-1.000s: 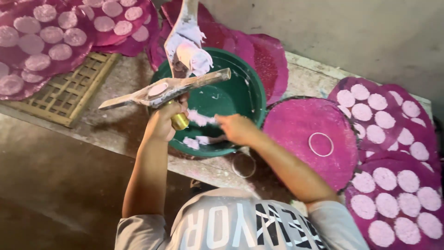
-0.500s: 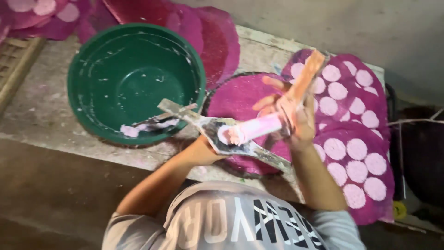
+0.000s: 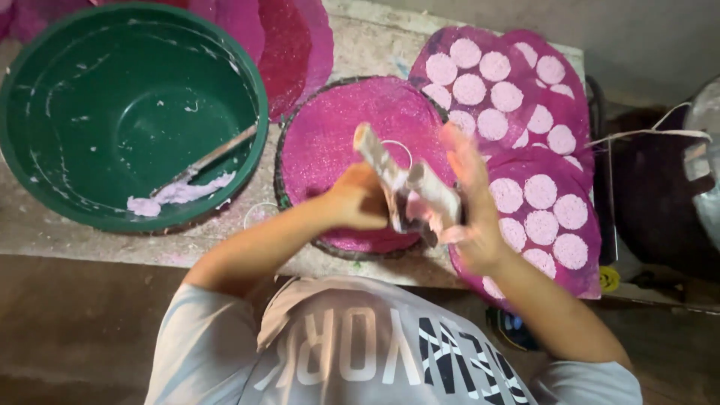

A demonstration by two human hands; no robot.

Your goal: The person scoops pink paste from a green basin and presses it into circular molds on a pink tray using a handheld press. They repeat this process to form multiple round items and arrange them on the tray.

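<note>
My left hand (image 3: 360,201) is closed around a dough-smeared wooden press tool (image 3: 401,184) held over a round pink woven tray (image 3: 330,124). My right hand (image 3: 471,202), blurred with motion, grips the tool's other end, fingers stretched upward. Pale pink dough clings to the tool between my hands. A thin ring (image 3: 400,148) lies on the tray just beyond the tool. To the left stands a green basin (image 3: 30,187) holding a stick (image 3: 214,155) and a lump of pale lilac dough (image 3: 178,195).
Pink mats covered with several pale round discs (image 3: 517,94) overlap at the right, down to the table's front edge (image 3: 551,225). More pink mats (image 3: 292,45) lie behind the basin. A second ring (image 3: 259,215) lies on the stone table. A dark pot (image 3: 652,195) stands at far right.
My hands carried the tool from the green basin rightward to above the pink tray. They have drawn closer together on it, and the stick now rests in the basin.
</note>
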